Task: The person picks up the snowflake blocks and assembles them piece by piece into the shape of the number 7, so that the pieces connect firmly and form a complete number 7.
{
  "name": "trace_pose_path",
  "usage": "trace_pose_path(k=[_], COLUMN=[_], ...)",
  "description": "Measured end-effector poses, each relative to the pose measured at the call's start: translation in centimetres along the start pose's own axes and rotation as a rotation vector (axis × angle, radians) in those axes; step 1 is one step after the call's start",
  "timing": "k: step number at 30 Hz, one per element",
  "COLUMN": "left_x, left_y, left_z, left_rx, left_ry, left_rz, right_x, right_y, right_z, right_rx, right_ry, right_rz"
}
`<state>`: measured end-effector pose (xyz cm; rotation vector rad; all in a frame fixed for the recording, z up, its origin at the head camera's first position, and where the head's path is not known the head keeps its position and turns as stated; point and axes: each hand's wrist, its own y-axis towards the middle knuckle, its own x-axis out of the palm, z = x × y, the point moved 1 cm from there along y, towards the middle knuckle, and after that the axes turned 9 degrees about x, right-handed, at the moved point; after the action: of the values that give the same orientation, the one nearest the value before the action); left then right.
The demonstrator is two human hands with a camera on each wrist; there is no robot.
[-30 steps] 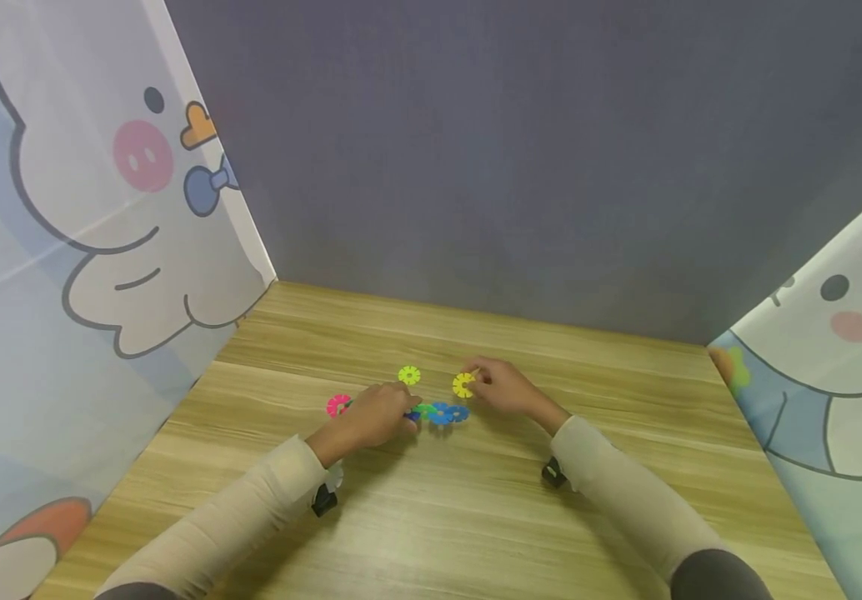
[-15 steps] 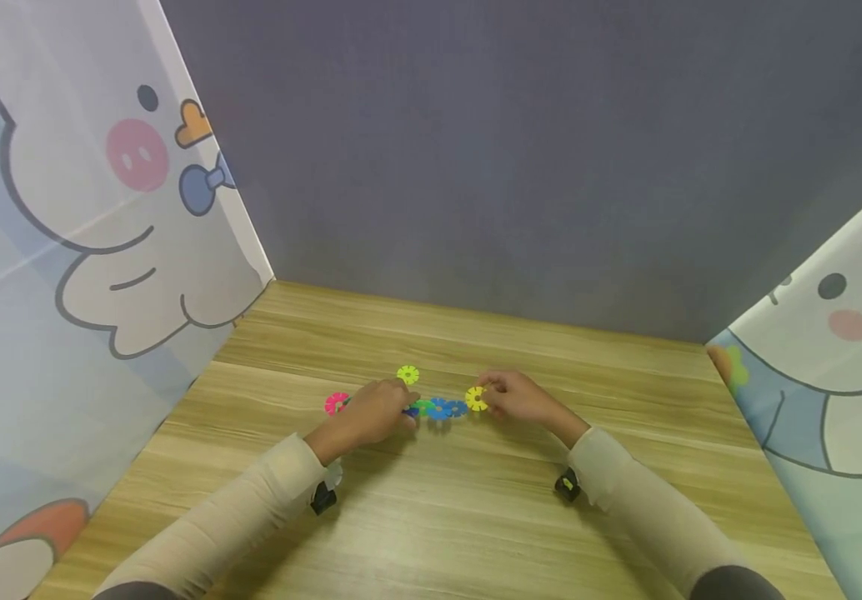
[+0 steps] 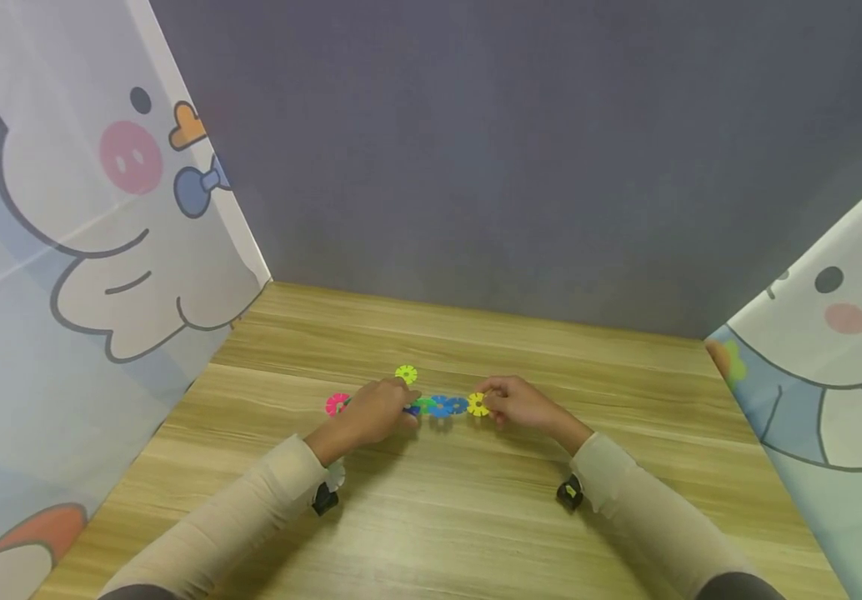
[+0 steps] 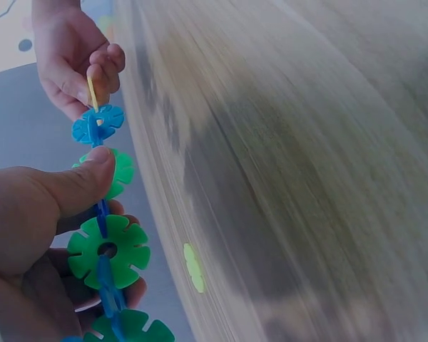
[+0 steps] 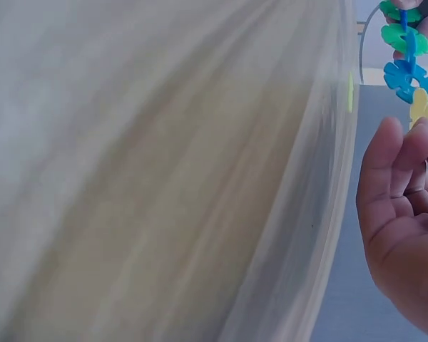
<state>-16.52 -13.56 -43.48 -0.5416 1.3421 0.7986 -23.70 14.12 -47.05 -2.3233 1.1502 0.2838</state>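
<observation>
A chain of interlocked plastic snowflake discs stretches between both hands in the head view. My left hand (image 3: pixel 374 411) grips its middle from above, hiding part of it. In the left wrist view, the thumb presses by a green disc (image 4: pixel 108 251) and a blue disc (image 4: pixel 98 124) sits farther along. A pink disc (image 3: pixel 337 404) shows at the chain's left end. My right hand (image 3: pixel 521 404) pinches a yellow disc (image 3: pixel 478 405) right at the blue disc ending the chain. That yellow disc (image 5: pixel 420 107) meets the blue one edge-on in the right wrist view.
A lone lime disc (image 3: pixel 406 374) lies on the wooden table (image 3: pixel 446 517) just beyond the left hand. A dark grey panel (image 3: pixel 476 167) rises behind the table, with cartoon-printed sheets (image 3: pixel 18 275) at both sides.
The right hand has brought the yellow disc rightward and nearer, from above the chain to its right end. The left hand keeps its grip in nearly the same place.
</observation>
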Motion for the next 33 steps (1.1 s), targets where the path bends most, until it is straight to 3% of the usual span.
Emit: trace_pose_path(k=[8, 16, 26, 33], left_x=[-0.2, -0.5, -0.2, 0.2], left_y=[-0.1, 0.0, 0.2, -0.4], left_z=[0.3, 0.6, 0.4, -0.1], left_rx=[0.031, 0.068, 0.076, 0.086], left_ry=[0.002, -0.034, -0.039, 0.002], left_rz=[0.03, 0.079, 0.087, 0.074], right_x=[0.4, 0.6, 1.3, 1.6], right_y=[-0.4, -0.3, 0.0, 0.1], right_z=[-0.1, -0.5, -0.3, -0.5], right_rx=[0.025, -0.018, -0.008, -0.017], right_ry=[0.161, 0.286, 0.339, 0.227], right_rz=[-0.056, -0.102, -0.112, -0.102])
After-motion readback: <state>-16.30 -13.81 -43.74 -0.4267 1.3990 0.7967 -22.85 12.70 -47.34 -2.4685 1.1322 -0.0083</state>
